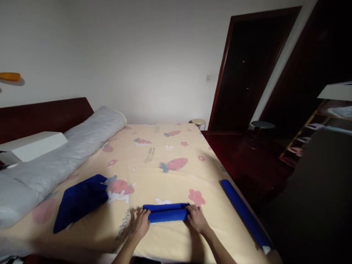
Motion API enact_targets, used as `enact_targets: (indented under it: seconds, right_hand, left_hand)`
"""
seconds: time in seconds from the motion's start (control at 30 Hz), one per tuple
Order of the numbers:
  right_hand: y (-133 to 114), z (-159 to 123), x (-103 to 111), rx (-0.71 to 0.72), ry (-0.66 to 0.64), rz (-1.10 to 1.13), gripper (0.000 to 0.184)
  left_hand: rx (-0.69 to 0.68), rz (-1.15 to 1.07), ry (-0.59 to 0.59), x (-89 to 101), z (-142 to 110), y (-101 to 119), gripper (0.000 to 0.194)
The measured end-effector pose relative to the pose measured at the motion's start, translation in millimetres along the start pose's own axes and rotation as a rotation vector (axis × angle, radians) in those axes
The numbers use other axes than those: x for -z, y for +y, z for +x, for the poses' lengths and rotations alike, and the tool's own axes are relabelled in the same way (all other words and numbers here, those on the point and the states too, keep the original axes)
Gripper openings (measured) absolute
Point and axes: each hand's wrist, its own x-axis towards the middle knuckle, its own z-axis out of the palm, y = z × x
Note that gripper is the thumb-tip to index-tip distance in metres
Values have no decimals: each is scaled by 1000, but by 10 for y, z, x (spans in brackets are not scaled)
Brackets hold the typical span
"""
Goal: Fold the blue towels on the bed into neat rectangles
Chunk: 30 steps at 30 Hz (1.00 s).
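Note:
A blue cloth (168, 215), partly rolled into a narrow strip, lies on the patterned bed sheet (154, 176) in front of me. My left hand (142, 222) grips its left end with curled fingers. At the right end, the fingers of my right hand (197, 217) are closed around the fabric. Off to the left rests a flatter, folded blue cloth (82, 201). A long blue roll (244, 212) with a small white tag lies along the right edge of the bed, apart from my hands.
A grey rolled quilt (90, 139) runs along the dark headboard (49, 116), with a white box (41, 145) by it. Stools (263, 125) stand on the dark red floor near the door (250, 73). A shelf rack (305, 128) is at the right.

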Motion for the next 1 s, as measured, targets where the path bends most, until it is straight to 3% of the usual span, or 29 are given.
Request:
enact_targets:
  seconds: [0.1,0.2,0.27,0.33,0.47,0.53,0.6,0.67,0.73,0.8,0.87,1.0]
  right_hand:
    - [-185,73,-192,-1,48,-38,56]
    - [-517,105,-482,188,50,-71,57]
    - [-646,109,-641,283,57,-97,56]
    - [-572,78,-711,283,93,-122,55]
    - [46,-83,-639,187,240,-186,57]
    - [268,-137,-615,169,303,-216,61]
    - [242,-115,-655,162,348,-229,66]
    - [-6,-14,-744,150,358,-218,70]
    - [-308,120,-829,187,294,-188,74]
    - [-460,226,-851,272,183,-159,75]
    - [-363,265,-789,331,108,-154,71]
    - [174,200,-554,308,123,-200,65]
  left_hand:
    - [12,35,65,-107,47,273,64]
    - [-109,29,110,-206,47,622,78]
    - [-186,20,101,-225,36,707,79]
    - [-242,27,100,-193,19,563,78]
    - [-242,53,150,-46,-48,-135,73]
    - [-213,61,153,10,-67,-330,73]
    - [-197,62,156,17,-51,-250,80]
    - [-186,47,175,-34,1,49,88]
    - [-215,10,175,-119,72,386,89]
    - [-267,-26,137,-186,139,567,86]
    - [-297,-43,87,-194,189,504,80]
    - [-228,-47,-10,-91,255,-2,71]
